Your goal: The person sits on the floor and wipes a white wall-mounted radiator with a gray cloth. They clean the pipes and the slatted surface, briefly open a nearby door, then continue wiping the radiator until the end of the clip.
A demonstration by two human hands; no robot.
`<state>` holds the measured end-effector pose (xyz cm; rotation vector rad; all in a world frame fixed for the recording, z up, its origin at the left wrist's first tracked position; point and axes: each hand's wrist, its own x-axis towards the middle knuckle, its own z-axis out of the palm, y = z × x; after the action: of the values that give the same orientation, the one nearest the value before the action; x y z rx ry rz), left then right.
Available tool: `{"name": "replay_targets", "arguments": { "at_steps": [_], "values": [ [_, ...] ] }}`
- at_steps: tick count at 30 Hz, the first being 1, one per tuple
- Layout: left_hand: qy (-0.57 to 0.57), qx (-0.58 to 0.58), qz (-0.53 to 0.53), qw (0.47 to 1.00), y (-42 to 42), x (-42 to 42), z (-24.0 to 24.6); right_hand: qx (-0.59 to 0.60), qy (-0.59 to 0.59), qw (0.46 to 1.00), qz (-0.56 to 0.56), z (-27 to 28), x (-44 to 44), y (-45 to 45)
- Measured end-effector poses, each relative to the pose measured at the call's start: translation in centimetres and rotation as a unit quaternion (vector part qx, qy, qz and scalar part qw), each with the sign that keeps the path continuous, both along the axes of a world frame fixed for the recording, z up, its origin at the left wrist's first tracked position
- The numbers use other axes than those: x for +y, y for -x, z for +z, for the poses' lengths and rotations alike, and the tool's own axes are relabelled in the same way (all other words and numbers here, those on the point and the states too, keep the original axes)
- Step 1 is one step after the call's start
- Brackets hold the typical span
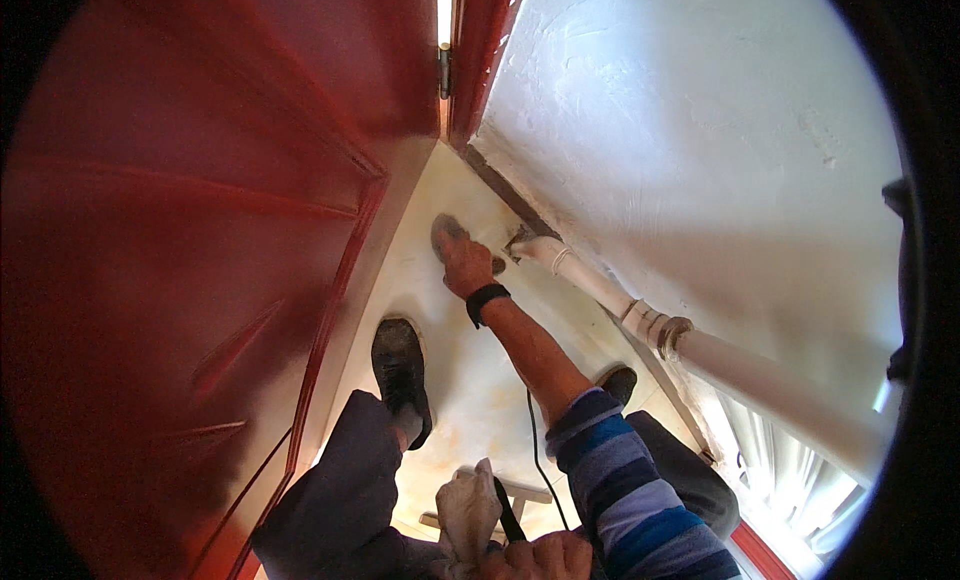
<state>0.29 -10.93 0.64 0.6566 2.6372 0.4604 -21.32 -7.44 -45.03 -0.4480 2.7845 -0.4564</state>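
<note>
My right hand (466, 266), with a black band at the wrist, reaches down to the pale floor. Its fingers are closed on a dark grey rounded object (448, 229) lying against the floor; the hand hides much of it, so its kind is unclear. A small dark part (499, 265) of something shows beside the palm. At the bottom edge are the bent fingers of what looks like my left hand (544, 556), partly cut off. Next to them are a pale form with a pointed tip (466, 505), unclear in kind, and a black strap (510, 511).
A red panelled door (225, 205) stands at left, its hinge (445, 70) at the top. A white plastered wall (675, 145) and a pale pipe (600, 284) run along the right. My dark shoes (400, 370) are on the floor. A black cable (537, 452) lies between my legs.
</note>
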Motion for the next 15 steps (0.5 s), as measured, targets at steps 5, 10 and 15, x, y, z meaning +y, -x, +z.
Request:
{"name": "replay_targets", "arguments": {
  "at_steps": [5, 10, 15],
  "values": [
    [-0.026, 0.014, 0.017, 0.999, -0.9, 0.7, 0.2, -0.254, 0.159, 0.952, 0.055, -0.2, 3.0, -6.3],
    [-0.029, 0.042, -0.036, 0.998, -2.0, 0.8, 0.7, -0.527, 0.323, 0.775, -0.134, 6.1, 8.0, -12.3],
    [-0.134, -0.014, -0.079, 0.988, -3.6, 1.6, -0.6, -0.481, 0.620, 0.570, -0.244, 17.8, 12.6, -12.9]
  ]
}}
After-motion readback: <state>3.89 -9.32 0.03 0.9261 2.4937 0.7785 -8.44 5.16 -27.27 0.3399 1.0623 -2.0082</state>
